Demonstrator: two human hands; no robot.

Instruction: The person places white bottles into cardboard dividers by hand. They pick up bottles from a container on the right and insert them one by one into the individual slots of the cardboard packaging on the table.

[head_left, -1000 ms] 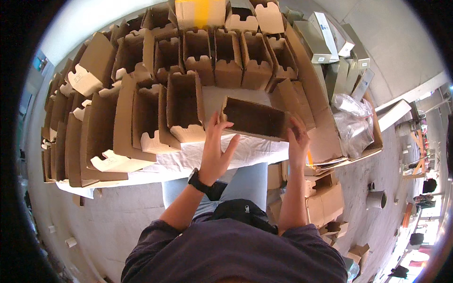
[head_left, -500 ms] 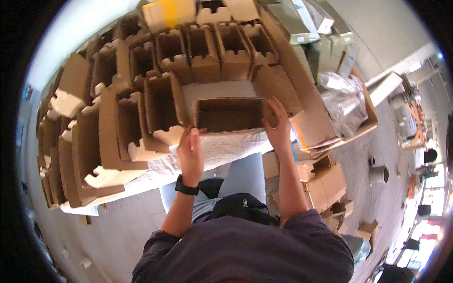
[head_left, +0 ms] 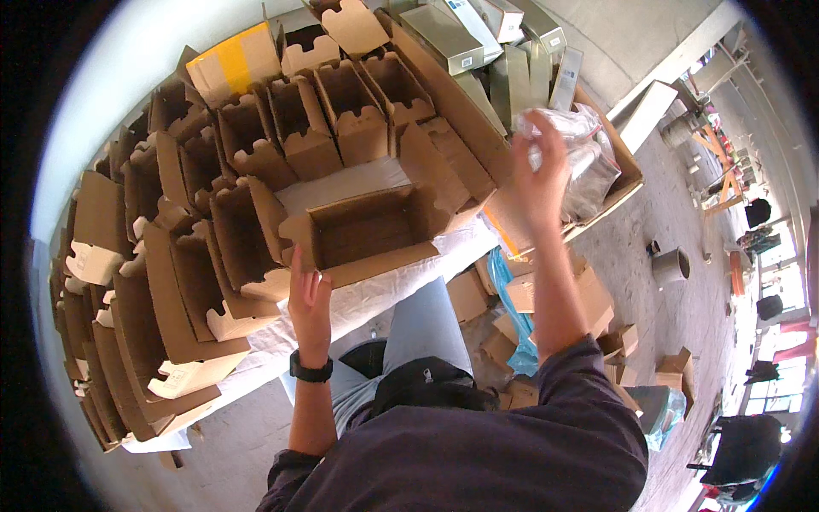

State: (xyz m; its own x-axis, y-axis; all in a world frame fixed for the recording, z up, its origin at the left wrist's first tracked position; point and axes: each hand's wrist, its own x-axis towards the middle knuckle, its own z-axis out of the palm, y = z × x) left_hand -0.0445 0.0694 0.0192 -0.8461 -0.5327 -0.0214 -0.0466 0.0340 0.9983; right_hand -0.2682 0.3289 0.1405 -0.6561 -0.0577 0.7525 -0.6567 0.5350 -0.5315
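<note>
Apparently steadying the open box (head_left: 368,232) on the surface (head_left: 350,186) with left grip (head_left: 310,314) loosely spread at its end, holding right grip (head_left: 543,183) parted over plastic bags (head_left: 590,177), probably needing a pinch there next.

Even, soft daylight, moderately bright. Windows (head_left: 775,243) at right edge blown out. Open cardboard box (head_left: 367,235) near centre, shadowed inside. Glints on clear plastic bag (head_left: 590,181), upper right. Right hand (head_left: 543,175) motion-blurred. Fisheye rim bends straight edges; corners black.
</note>
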